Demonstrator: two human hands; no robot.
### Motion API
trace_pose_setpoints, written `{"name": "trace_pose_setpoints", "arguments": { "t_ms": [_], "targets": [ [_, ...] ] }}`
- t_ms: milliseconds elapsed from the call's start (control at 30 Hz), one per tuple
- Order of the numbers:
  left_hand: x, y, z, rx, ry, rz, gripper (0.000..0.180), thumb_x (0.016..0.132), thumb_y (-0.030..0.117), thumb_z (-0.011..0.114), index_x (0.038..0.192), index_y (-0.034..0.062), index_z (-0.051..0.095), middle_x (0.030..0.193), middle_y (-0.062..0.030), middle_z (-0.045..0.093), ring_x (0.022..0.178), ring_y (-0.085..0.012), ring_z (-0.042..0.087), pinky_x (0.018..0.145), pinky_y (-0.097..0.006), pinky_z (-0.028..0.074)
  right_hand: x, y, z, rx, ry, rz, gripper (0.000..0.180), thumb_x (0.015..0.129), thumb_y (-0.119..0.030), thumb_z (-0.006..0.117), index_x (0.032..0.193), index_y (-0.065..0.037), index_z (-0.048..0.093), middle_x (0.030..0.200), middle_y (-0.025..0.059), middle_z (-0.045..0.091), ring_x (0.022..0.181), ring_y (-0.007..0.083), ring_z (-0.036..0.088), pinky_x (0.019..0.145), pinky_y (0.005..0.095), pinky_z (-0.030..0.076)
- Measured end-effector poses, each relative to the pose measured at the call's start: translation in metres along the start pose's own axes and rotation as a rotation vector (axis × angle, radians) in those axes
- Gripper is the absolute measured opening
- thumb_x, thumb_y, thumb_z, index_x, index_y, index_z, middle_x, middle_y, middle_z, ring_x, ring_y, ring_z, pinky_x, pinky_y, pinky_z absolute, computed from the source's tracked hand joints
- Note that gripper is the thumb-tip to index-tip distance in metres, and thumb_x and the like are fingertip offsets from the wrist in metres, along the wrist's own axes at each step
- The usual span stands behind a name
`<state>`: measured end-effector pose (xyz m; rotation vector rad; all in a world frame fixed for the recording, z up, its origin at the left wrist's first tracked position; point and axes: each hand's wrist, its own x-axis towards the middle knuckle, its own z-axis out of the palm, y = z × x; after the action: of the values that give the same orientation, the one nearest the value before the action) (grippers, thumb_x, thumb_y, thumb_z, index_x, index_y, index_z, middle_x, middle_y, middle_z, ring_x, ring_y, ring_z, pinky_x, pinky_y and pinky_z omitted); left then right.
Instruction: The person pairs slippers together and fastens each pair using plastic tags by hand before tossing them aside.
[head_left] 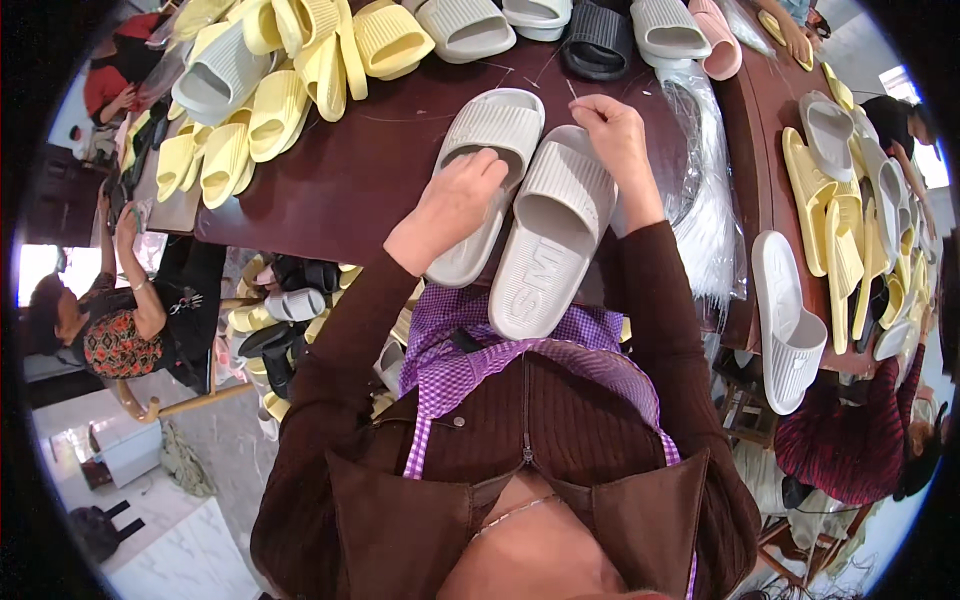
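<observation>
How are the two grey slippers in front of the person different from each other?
The left slipper lies a bit farther from the person; the right slipper sits closer. The left hand covers part of the left slipper's footbed, while the right slipper's footbed is mostly uncovered and shows raised lettering. Both are pale grey, with ribbed straps and heels toward the person.

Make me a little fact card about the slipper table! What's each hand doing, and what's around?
Left hand: fingers curled at the opening of the left grey slipper
Right hand: fingertips pinched near the toe of the right grey slipper; anything held is too thin to be sure
Table: dark reddish-brown
Far left: yellow slippers
Far side: one black slipper
Right side: bundle of clear strands
</observation>
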<state>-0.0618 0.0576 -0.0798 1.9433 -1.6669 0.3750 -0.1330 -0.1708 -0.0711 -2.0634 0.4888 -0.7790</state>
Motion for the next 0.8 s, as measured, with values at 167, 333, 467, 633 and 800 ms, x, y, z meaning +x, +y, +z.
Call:
{"name": "trace_pose_setpoints", "arguments": {
  "t_ms": [167,333,467,633,800],
  "targets": [
    [-0.003,-0.010,0.014,-0.087,-0.024,-0.094,0.020,0.073,-0.003,0.052,0.092,0.0029,0.051,0.091,-0.0136,0.055,0.082,-0.0329,0.057,0.071,-0.041,0.048,0.025,-0.001,0.016,-0.002,-0.132,-0.124,0.012,0.080,-0.008,0.063,0.089,-0.003,0.069,0.084,0.0091,0.068,0.075,0.0152,0.062,0.071,0.0279,0.049],
    [0.000,-0.012,0.011,-0.132,-0.060,-0.116,0.018,0.077,-0.004,0.047,0.094,-0.0005,0.052,0.091,-0.0185,0.057,0.086,-0.0365,0.057,0.074,-0.043,0.047,0.048,-0.009,0.049,0.025,-0.318,-0.385,0.014,0.080,-0.011,0.062,0.089,-0.003,0.069,0.095,0.0134,0.067,0.088,0.0246,0.065,0.079,0.0321,0.049],
    [0.003,-0.013,0.011,-0.104,-0.031,-0.086,0.018,0.077,-0.004,0.047,0.094,-0.0002,0.052,0.090,-0.0182,0.056,0.084,-0.0362,0.057,0.074,-0.042,0.046,0.071,-0.008,0.065,0.032,-0.635,-0.285,0.014,0.081,-0.011,0.060,0.091,-0.005,0.068,0.092,0.0130,0.067,0.086,0.0269,0.064,0.078,0.0333,0.049],
    [0.004,-0.012,0.011,-0.085,-0.007,-0.076,0.016,0.077,-0.004,0.047,0.091,0.0004,0.052,0.090,-0.0179,0.056,0.083,-0.0359,0.057,0.074,-0.042,0.046,0.084,-0.013,0.065,-0.071,-0.887,-0.283,0.015,0.083,-0.012,0.057,0.095,-0.006,0.065,0.087,0.0149,0.066,0.084,0.0312,0.062,0.076,0.0363,0.048],
    [0.002,-0.011,0.011,-0.143,0.042,-0.098,0.018,0.079,-0.002,0.050,0.096,-0.0007,0.055,0.089,-0.0171,0.057,0.082,-0.0353,0.057,0.074,-0.040,0.046,0.077,-0.020,0.042,-0.392,-0.806,-0.446,0.014,0.084,-0.013,0.056,0.095,-0.006,0.062,0.086,0.0165,0.065,0.081,0.0340,0.061,0.075,0.0385,0.048]
  ]
}}
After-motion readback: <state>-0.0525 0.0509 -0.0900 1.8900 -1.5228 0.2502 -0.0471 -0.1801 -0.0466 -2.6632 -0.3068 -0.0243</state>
